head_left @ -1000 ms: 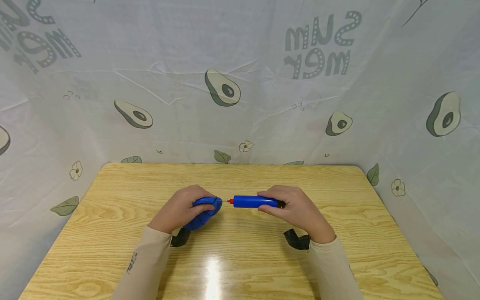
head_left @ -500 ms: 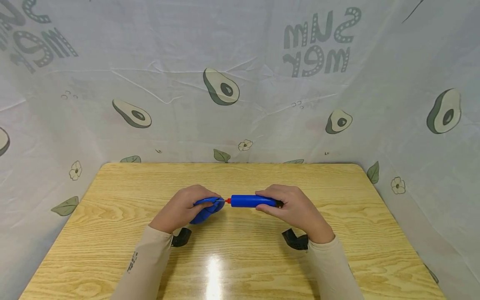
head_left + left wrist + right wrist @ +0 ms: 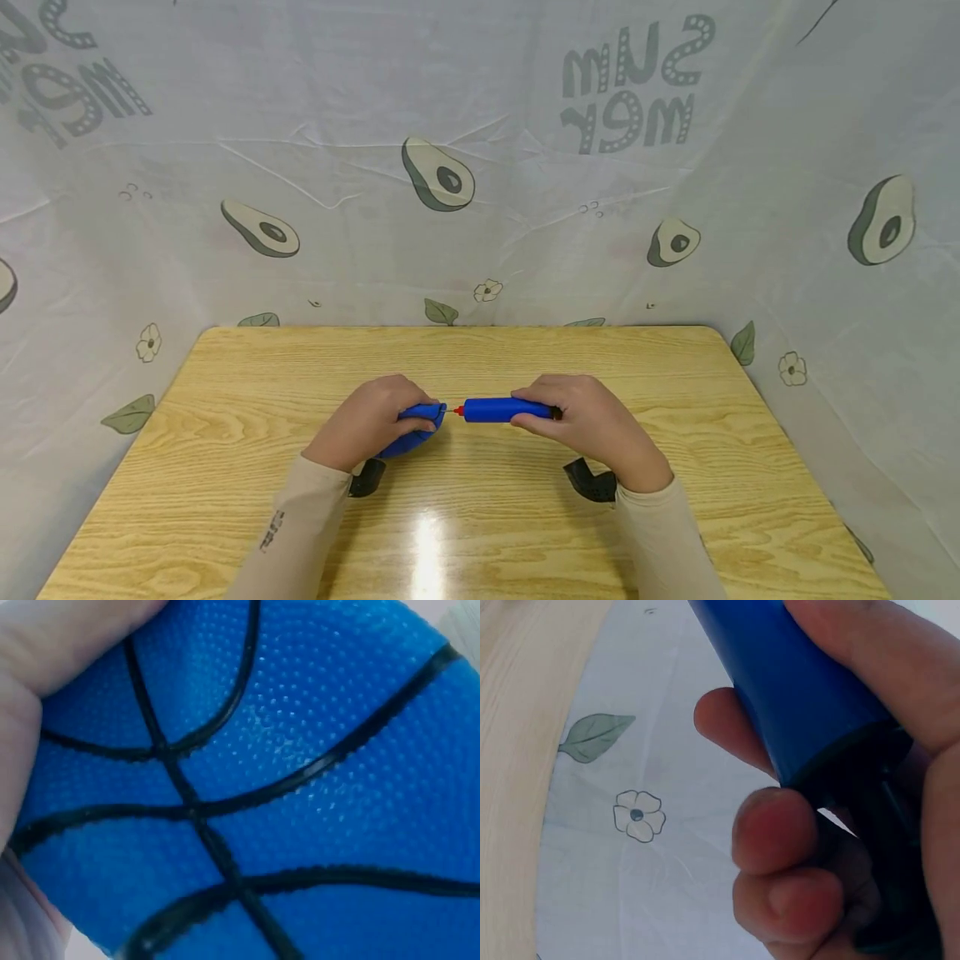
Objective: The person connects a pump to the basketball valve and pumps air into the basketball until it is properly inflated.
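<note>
In the head view my left hand [image 3: 375,421] grips a limp, sagging blue basketball [image 3: 411,442], thumb on the near side. The left wrist view shows the pebbled blue ball [image 3: 322,817] with black seams, creased near the thumb. My right hand [image 3: 592,423] holds a blue ball pump [image 3: 491,410] level, its red tip [image 3: 459,411] facing left. From that tip a thin metal needle [image 3: 448,411] reaches the ball's edge; whether it sits inside the ball cannot be told. In the right wrist view, fingers curl round the pump's dark handle [image 3: 896,855] and barrel end [image 3: 802,690].
Both hands are above a wood-grain table [image 3: 487,517]. A pale curtain [image 3: 337,108] printed with avocados and flowers hangs behind and at both sides. Black wrist-worn pieces [image 3: 592,482] stick out below each wrist.
The ball has tilted in my left hand, turning its face away from the needle half a second ago to now. Both hands have sunk slightly; the pump stays level in my right hand.
</note>
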Available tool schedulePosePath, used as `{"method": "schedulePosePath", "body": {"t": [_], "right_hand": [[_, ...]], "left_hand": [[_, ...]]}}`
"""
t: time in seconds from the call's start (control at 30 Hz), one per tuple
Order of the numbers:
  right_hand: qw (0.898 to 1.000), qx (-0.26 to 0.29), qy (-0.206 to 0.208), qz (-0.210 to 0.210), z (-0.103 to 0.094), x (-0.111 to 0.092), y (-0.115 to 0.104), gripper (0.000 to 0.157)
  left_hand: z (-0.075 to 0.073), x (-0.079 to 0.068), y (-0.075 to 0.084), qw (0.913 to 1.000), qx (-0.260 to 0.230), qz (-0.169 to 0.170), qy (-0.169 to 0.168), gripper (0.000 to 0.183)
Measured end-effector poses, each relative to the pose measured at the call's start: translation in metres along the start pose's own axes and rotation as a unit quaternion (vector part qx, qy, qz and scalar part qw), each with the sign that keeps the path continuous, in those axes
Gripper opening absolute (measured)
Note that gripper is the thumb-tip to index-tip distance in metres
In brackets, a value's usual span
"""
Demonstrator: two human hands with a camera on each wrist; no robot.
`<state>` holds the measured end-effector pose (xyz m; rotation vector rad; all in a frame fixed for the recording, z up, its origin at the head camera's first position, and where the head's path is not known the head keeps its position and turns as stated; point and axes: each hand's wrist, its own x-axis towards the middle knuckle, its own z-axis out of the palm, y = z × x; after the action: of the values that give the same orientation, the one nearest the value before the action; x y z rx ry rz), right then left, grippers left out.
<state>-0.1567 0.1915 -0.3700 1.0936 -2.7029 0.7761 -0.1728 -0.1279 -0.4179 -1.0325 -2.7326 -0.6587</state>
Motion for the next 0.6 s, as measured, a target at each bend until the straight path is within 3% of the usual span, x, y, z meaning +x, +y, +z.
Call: {"method": "schedulePosePath", "body": {"t": [0.2,0.33,0.6], "right_hand": [[1.0,0.004,-0.014,-0.01,0.001,0.001,0.003,0.032],[1.0,0.008,-0.017,-0.009,0.006,0.003,0.007,0.032],[0.999,0.033,-0.016,0.009,0.014,0.007,0.01,0.032]], "left_hand": [[0.006,0.0,0.002,0.9993,0.014,0.005,0.034,0.017],[0.009,0.001,0.004,0.9983,0.021,0.034,0.042,0.013],[0.012,0.001,0.005,0.9964,0.036,0.045,0.061,0.015]]}}
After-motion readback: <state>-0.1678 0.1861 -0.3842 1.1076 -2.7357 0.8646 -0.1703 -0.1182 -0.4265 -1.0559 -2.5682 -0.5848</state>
